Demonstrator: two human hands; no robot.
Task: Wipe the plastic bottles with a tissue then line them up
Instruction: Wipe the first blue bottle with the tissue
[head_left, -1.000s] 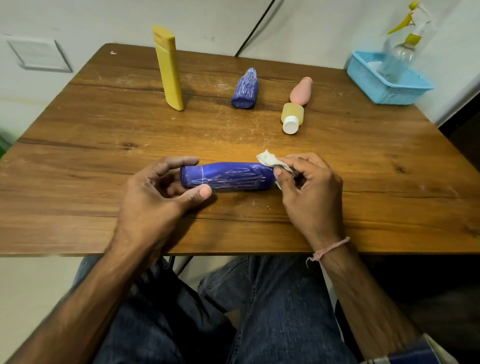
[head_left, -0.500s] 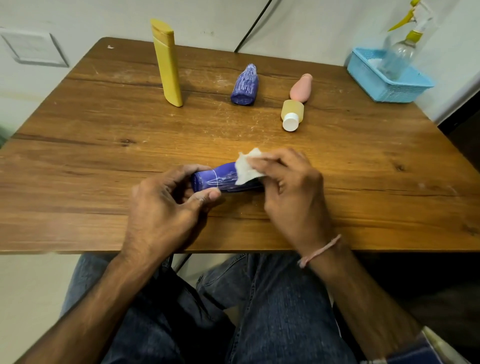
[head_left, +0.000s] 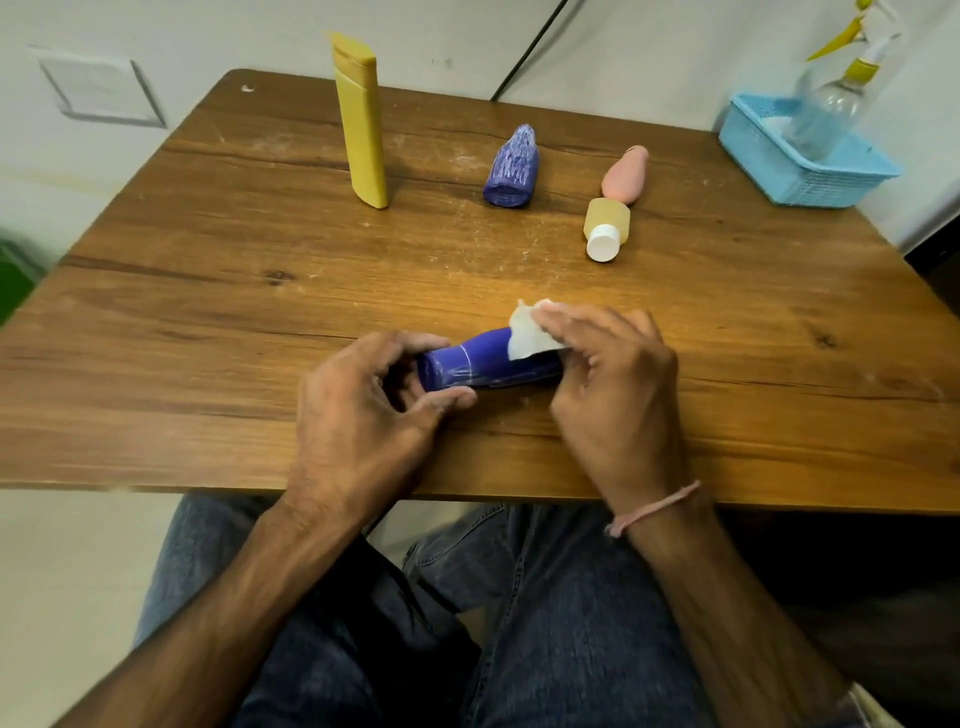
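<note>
A blue plastic bottle (head_left: 470, 364) lies on its side near the front of the wooden table (head_left: 208, 291). My left hand (head_left: 363, 410) grips its left end between thumb and fingers. My right hand (head_left: 618, 384) presses a white tissue (head_left: 527, 335) onto the bottle's right part, hiding that end. Farther back, a tall yellow bottle (head_left: 361, 119) stands upright. A second blue bottle (head_left: 511, 169) lies on its side, and so do a pink bottle (head_left: 626, 174) and a small pale yellow bottle with a white cap (head_left: 605, 228).
A light blue basket (head_left: 795, 161) holding a clear spray bottle (head_left: 831, 98) sits at the table's back right corner. A black cable (head_left: 524, 52) runs up the wall behind. My knees in jeans are below the table's front edge.
My right hand slid the tissue left along the blue bottle, then back toward the right. My left hand has kept its grip on the left end.
</note>
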